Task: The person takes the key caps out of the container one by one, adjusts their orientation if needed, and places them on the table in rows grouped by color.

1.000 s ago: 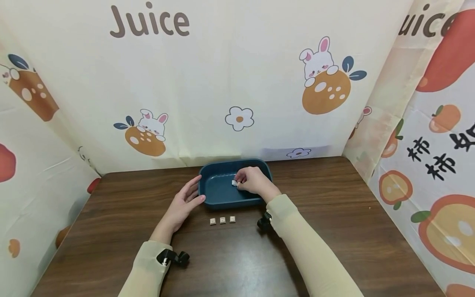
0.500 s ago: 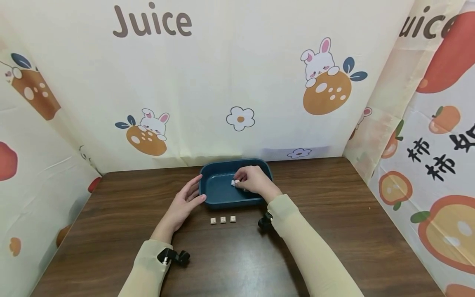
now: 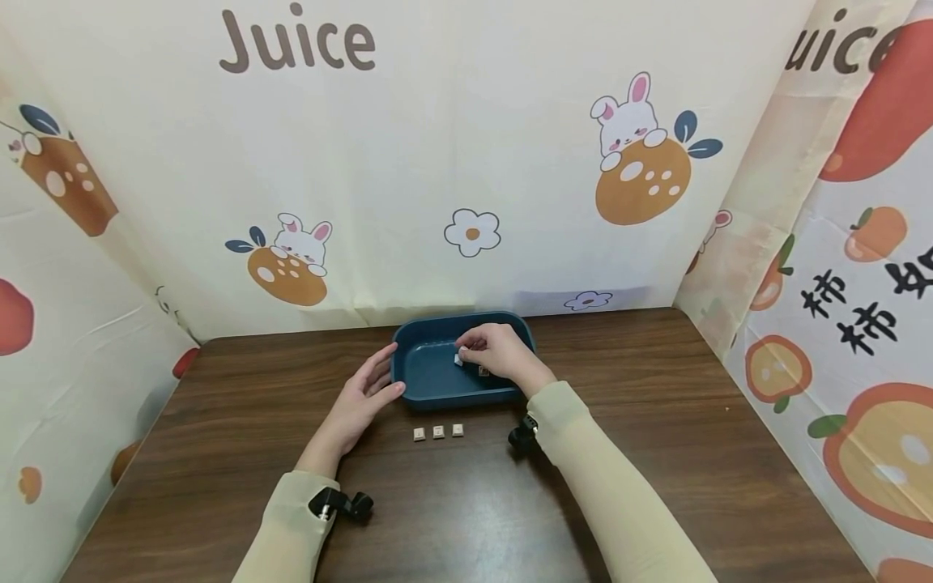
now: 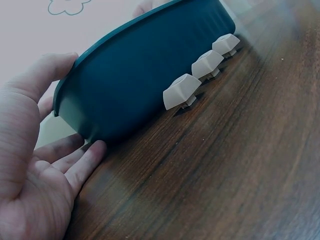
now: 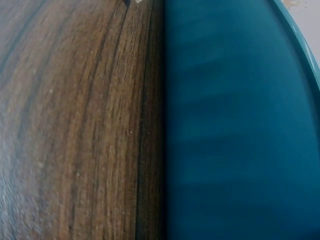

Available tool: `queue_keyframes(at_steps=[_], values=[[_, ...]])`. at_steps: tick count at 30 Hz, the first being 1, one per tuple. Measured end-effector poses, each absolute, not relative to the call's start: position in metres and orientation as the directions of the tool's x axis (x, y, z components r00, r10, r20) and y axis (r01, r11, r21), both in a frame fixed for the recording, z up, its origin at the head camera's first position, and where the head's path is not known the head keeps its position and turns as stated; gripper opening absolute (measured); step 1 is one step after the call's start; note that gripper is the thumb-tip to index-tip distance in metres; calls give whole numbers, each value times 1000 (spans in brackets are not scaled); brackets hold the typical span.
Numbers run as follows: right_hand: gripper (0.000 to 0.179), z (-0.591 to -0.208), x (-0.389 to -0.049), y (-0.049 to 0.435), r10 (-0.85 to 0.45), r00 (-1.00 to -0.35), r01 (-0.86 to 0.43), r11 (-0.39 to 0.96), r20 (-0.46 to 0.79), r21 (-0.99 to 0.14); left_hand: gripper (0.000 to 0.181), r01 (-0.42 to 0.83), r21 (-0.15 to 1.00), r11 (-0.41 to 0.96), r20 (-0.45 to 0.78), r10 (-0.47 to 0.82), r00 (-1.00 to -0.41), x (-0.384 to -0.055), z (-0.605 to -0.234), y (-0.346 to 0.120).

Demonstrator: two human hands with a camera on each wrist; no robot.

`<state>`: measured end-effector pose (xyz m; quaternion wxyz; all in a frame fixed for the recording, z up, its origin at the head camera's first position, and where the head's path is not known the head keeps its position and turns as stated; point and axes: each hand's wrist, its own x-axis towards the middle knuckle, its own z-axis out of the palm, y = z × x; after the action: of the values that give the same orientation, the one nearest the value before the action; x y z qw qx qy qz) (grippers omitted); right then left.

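The left hand (image 3: 364, 397) lies spread against the left end of the blue tray (image 3: 445, 402), while the right hand (image 3: 503, 352) dips inside, fingertips at a pale keycap (image 3: 457, 360); whether they pinch it cannot be told. Another keycap (image 3: 483, 371) lies in the tray by that palm, where a careless sweep might knock it. Were the tray dragged nearer, it could scatter the three keycaps (image 3: 438, 432) lined up just in front on the surface (image 3: 619, 421).
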<state>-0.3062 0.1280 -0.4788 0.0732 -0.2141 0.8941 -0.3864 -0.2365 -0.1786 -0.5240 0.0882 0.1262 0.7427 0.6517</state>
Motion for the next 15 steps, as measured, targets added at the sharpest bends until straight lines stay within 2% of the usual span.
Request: queue_keyframes(at_steps=[15], values=[[16, -476, -305, 127, -397, -916, -303, 585, 60, -753, 72, 81, 991, 103, 46, 307, -951, -236, -524, -179]])
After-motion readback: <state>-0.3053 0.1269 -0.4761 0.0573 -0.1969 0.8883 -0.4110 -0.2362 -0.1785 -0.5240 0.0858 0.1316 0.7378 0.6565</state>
